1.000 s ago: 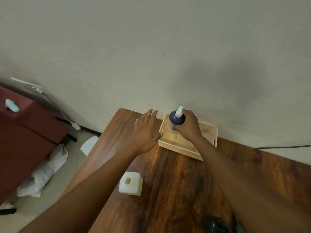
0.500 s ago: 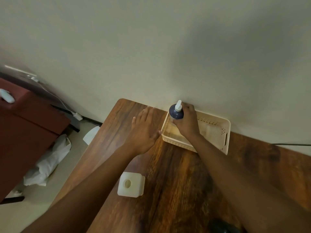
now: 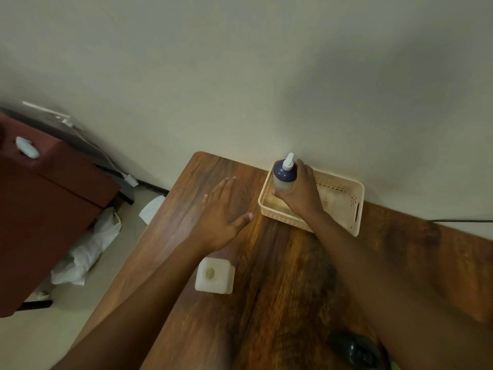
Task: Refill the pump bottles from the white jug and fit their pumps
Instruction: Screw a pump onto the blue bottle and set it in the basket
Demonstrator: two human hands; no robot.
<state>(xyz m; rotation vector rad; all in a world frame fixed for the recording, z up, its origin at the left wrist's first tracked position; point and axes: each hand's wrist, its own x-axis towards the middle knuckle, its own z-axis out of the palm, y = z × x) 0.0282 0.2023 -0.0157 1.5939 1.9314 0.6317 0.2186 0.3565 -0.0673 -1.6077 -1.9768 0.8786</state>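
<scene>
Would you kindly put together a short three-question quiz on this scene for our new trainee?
1. True or false: the pump bottle gripped by the right hand stands in the cream basket.
2. Which lies nearest the white jug? A) the basket B) the left hand C) the wall
3. Fill in: the jug's mouth, seen from above, is ____ (capped or uncapped).

Key: 1 true; 2 B; 3 uncapped.
</scene>
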